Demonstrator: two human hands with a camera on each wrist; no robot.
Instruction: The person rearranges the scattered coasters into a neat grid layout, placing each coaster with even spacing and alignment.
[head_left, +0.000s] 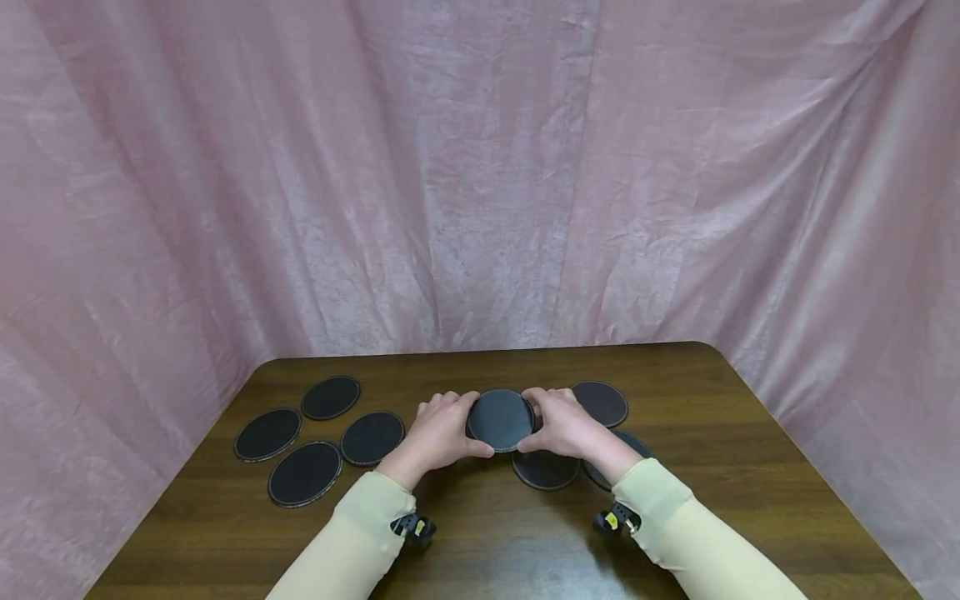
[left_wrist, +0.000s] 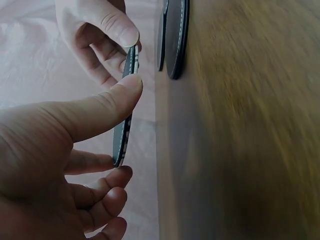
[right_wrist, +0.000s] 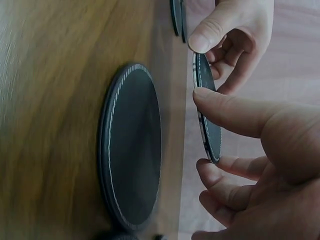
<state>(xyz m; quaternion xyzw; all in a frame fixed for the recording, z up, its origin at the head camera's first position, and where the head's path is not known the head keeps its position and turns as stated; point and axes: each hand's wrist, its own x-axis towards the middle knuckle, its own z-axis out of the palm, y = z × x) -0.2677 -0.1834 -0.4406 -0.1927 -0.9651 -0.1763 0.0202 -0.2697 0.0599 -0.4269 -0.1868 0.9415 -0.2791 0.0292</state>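
Observation:
Between my two hands is a round black coaster [head_left: 501, 421] with pale stitching round its rim. It is raised off the table, its plain dark face towards the head camera. My left hand [head_left: 442, 429] pinches its left edge, thumb at the near side and fingers at the far side. On the opposite edge my right hand [head_left: 562, 427] grips it the same way. Both wrist views show the coaster [left_wrist: 120, 135] almost edge-on, with a black-and-white pattern along its underside. Below the right hand lies another black coaster [right_wrist: 134, 150], stitched face up.
Several coasters lie on the left of the wooden table [head_left: 525, 550], among them a front one [head_left: 305, 474] and a back one [head_left: 331, 397]. To the right are a back coaster [head_left: 602, 404], a near one [head_left: 546, 472] and one partly hidden by my right wrist. Behind hangs a pink curtain [head_left: 480, 183].

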